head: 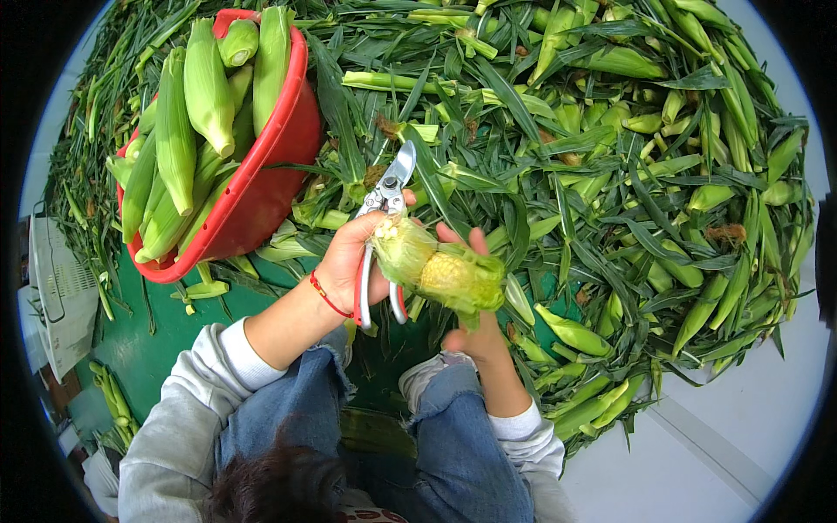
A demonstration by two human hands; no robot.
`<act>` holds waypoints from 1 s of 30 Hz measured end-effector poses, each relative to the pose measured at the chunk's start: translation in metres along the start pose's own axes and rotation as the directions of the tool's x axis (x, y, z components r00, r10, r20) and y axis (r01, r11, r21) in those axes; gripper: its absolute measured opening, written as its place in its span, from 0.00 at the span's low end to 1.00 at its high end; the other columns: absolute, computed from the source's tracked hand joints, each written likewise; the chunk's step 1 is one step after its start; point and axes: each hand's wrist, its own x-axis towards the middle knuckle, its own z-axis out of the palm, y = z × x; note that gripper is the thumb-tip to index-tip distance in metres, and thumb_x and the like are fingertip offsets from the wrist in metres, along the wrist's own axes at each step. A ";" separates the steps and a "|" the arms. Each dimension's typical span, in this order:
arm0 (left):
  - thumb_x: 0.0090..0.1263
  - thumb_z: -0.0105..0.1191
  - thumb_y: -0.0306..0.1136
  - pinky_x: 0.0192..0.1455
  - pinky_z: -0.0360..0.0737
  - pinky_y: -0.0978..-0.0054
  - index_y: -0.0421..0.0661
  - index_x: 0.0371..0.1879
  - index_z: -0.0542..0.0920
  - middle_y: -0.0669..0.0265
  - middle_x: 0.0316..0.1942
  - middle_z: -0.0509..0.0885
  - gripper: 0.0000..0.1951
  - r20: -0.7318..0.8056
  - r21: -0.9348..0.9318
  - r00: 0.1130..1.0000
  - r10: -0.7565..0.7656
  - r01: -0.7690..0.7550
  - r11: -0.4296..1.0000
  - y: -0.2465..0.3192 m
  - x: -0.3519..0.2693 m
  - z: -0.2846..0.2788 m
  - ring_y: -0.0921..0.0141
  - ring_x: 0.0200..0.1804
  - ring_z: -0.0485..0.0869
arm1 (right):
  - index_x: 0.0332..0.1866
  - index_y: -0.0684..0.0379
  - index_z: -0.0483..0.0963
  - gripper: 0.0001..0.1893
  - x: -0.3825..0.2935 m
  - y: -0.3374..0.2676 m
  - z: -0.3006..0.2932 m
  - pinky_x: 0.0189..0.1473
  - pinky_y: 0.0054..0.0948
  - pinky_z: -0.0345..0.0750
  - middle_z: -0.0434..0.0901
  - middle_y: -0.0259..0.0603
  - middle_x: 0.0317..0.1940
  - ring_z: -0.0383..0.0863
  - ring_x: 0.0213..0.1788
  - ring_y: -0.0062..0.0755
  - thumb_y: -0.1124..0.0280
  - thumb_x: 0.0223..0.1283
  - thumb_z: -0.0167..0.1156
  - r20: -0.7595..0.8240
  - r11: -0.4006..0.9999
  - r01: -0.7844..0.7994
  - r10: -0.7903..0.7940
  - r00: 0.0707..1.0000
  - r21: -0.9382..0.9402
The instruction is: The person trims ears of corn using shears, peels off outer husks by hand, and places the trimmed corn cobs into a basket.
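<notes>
My left hand [345, 258] holds a pair of pruning shears [364, 287] with red-and-silver handles, the metal blade pointing up and away. The same hand also grips one end of a partly husked ear of corn [448, 271]. Pale yellow kernels show through a gap in its torn green husk and at the end by my left thumb. My right hand [485, 340] is behind the ear's other end, fingers spread above it and thumb below. Part of that hand is hidden by the husk, so whether it grips the ear is unclear.
At the left, a tilted red plastic basin [278, 167] holds several green ears of corn [208, 91]. A large heap of corn leaves and ears [588, 170] spreads ahead and to the right. Green flooring [131, 340] lies beneath, and a white perforated plastic container [62, 281] stands at far left.
</notes>
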 end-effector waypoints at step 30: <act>0.57 0.61 0.37 0.39 0.73 0.76 0.41 0.47 0.67 0.65 0.32 0.74 0.23 0.148 0.976 0.717 0.682 0.007 -0.219 0.060 0.014 0.012 0.73 0.36 0.73 | 0.57 0.60 0.61 0.28 -0.003 0.018 -0.032 0.53 0.56 0.73 0.73 0.46 0.46 0.74 0.51 0.45 0.65 0.49 0.58 -0.112 0.854 -0.324 0.399 0.910 0.407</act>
